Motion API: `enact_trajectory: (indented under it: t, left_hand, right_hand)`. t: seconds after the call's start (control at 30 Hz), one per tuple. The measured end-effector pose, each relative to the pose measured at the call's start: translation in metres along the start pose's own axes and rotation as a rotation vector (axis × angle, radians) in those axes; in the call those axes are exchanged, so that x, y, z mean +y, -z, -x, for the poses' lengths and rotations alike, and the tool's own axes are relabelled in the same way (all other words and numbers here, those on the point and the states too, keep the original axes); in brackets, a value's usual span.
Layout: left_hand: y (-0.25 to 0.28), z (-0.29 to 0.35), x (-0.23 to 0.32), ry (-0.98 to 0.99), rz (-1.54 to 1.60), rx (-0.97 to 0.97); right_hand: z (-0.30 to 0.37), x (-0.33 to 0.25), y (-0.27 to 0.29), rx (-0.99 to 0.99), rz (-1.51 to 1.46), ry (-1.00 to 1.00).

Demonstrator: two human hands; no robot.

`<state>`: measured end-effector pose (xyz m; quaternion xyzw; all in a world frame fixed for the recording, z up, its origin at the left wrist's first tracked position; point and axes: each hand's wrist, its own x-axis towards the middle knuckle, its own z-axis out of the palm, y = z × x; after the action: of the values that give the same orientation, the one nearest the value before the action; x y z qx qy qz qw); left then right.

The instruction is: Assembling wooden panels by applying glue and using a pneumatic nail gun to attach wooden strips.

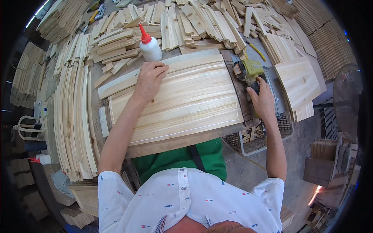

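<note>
A pale wooden panel [182, 103] lies in front of me, a thin white line running near its edges. Along its far edge is a narrow wooden strip [194, 64]. My left hand [149, 79] rests at the strip's left half, its fingers bent over the wood and close together. Just beyond those fingers stands a white glue bottle [151, 51] with a red nozzle. At the panel's right side, my right hand [262, 99] is wrapped round an olive-yellow nail gun [253, 69]; the hand hides part of its grip.
Long wooden strips [74, 112] are stacked on the left. Loose short slats [202, 23] pile up along the back. A yellow-handled tool [256, 51] and several wooden boards [297, 81] lie at the right. A wire basket [258, 145] with wood pieces sits below the bench's right edge.
</note>
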<state>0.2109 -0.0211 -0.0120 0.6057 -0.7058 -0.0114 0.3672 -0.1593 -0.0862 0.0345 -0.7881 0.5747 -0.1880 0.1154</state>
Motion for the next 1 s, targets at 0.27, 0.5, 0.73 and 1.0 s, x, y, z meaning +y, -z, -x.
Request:
enact_trajectory:
  t: [0.27,0.5,0.73,1.0]
  left_hand:
    - [-0.008,-0.003,0.001,0.101,-0.009,-0.041]
    - [-0.015,-0.001,-0.008,0.022,-0.016,0.072]
    - [-0.014,0.005,-0.015,0.064,0.025,0.055]
    - [-0.014,0.002,-0.007,0.116,0.043,0.036]
  right_hand:
    - [-0.018,-0.005,-0.003,-0.097,0.107,-0.073]
    - [-0.048,-0.003,0.052,-0.170,-0.122,-0.120]
    - [-0.055,-0.081,0.086,-0.268,-0.436,-0.230]
    - [-0.083,-0.084,0.054,-0.386,-0.440,-0.200]
